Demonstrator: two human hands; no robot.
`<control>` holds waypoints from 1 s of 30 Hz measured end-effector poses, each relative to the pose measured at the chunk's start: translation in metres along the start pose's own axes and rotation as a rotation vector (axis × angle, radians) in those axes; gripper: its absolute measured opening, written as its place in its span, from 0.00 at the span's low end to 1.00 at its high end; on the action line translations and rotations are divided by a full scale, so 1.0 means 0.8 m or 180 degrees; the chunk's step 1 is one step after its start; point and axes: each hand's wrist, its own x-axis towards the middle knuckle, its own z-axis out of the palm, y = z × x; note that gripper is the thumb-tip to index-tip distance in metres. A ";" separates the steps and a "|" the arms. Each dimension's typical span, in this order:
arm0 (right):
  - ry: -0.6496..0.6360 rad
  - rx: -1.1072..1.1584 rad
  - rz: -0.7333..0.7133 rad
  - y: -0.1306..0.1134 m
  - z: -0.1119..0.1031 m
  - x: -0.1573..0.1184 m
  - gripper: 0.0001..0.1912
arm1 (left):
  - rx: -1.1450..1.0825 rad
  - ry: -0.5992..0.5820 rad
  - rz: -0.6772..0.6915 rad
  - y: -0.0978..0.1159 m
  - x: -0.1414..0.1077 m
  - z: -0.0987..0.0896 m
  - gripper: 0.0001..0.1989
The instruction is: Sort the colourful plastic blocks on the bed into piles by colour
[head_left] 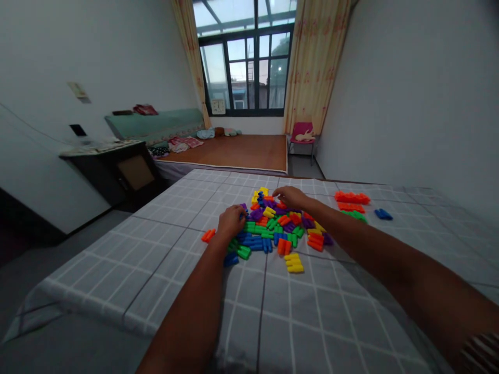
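Note:
A heap of plastic building blocks (268, 227) in purple, green, blue, orange and yellow lies on the table. At its left edge is my left hand (231, 222), its fingers curled in around a blue block (243, 214). My right hand (290, 196) reaches over the heap's far side, fingers bent down and drawn together; whatever is between the fingertips is too small to make out. Close to those fingertips, yellow blocks (264, 191) sit at the back of the heap. A yellow block (294, 263) lies at the near side, apart from the rest.
Right of the heap, beyond my right forearm, are a row of orange blocks (352, 198), green blocks (354, 215) and a blue block (383, 214). A checked grey cloth (156, 280) covers the table. Behind it stand a bed (241, 150) and a pink chair (303, 131).

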 end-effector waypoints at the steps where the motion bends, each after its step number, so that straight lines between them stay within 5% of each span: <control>1: 0.0011 0.0009 0.0084 -0.003 0.008 0.013 0.20 | 0.0017 -0.0013 -0.0122 -0.002 0.000 -0.001 0.11; 8: -0.0098 0.0244 0.0150 -0.002 0.043 0.043 0.18 | -0.0032 -0.0102 -0.0249 0.002 -0.004 -0.006 0.13; 14: -0.0173 0.0097 0.0219 0.008 0.010 0.003 0.24 | -0.0104 -0.0091 -0.0197 -0.003 0.000 0.000 0.13; 23: -0.0440 0.0274 -0.0541 0.027 -0.020 -0.051 0.26 | -0.0147 -0.0094 -0.0217 -0.007 0.004 0.003 0.15; 30: -0.0224 0.0082 -0.0251 0.029 -0.026 -0.069 0.18 | -0.0100 -0.0044 0.0005 -0.026 0.015 0.012 0.15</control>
